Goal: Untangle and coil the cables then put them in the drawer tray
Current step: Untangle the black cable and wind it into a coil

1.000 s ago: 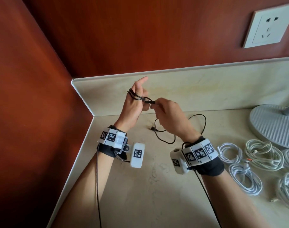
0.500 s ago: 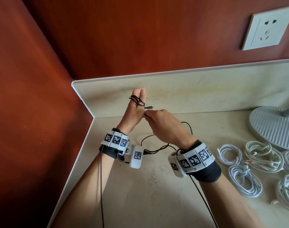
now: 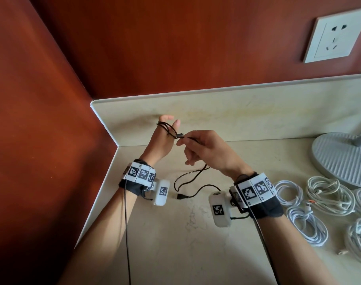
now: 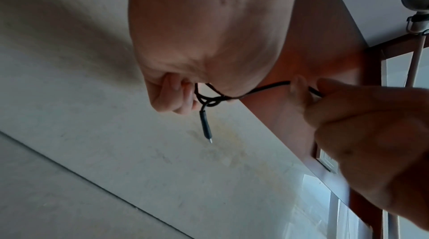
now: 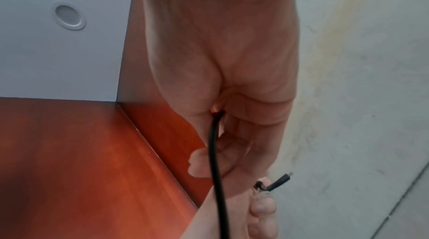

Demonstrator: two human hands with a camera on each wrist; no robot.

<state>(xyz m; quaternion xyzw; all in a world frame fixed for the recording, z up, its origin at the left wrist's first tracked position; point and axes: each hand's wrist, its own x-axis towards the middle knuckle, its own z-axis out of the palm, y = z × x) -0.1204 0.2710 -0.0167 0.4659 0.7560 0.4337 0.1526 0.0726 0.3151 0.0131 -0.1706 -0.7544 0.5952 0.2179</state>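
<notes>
Head view: left hand (image 3: 158, 144) raised above the counter (image 3: 175, 243), black cable (image 3: 187, 179) looped round its fingers; right hand (image 3: 206, 150) pinches the cable beside it.

Black cable (image 4: 210, 99) around left hand (image 4: 204, 28)

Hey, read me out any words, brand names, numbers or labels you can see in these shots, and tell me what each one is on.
No readable words, brands or numbers in any view.
Left wrist band: black-and-white square marker codes, no letters.
Right wrist band: the same kind of marker codes, no letters.
Wall socket: only plug holes, no print visible.
Black cable and white cables: no markings that can be made out.
</notes>
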